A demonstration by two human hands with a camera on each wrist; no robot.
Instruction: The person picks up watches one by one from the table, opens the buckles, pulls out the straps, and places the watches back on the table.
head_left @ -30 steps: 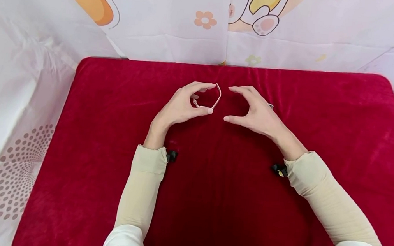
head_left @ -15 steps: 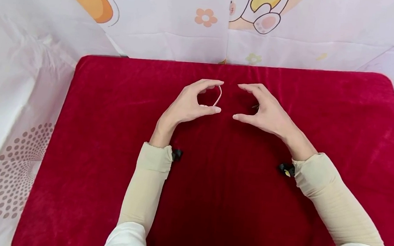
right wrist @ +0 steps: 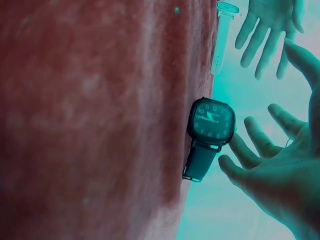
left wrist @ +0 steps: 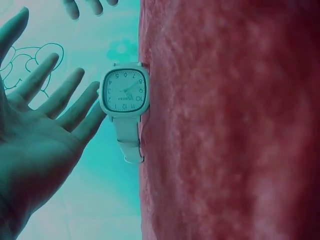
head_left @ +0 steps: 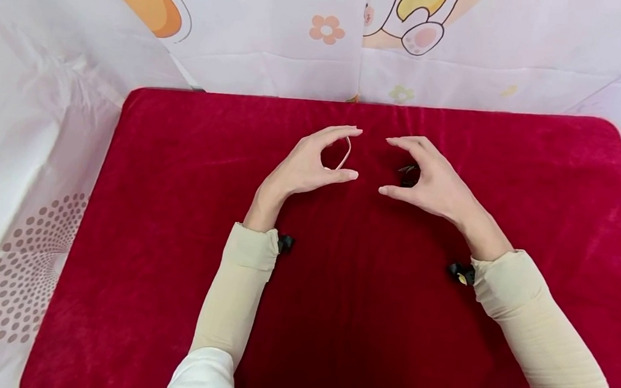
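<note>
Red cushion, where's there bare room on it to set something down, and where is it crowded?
The red cushion is bare along its left side, left of the left hand, along its right side beyond the right hand, and in front between the two sleeves. It is crowded at the middle back, where the hands flank the white watch and the dark watch.

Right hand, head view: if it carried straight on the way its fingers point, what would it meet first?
Probably the left hand and its pale watch; the right hand points at them across bare red cloth, though depth is unclear.
</note>
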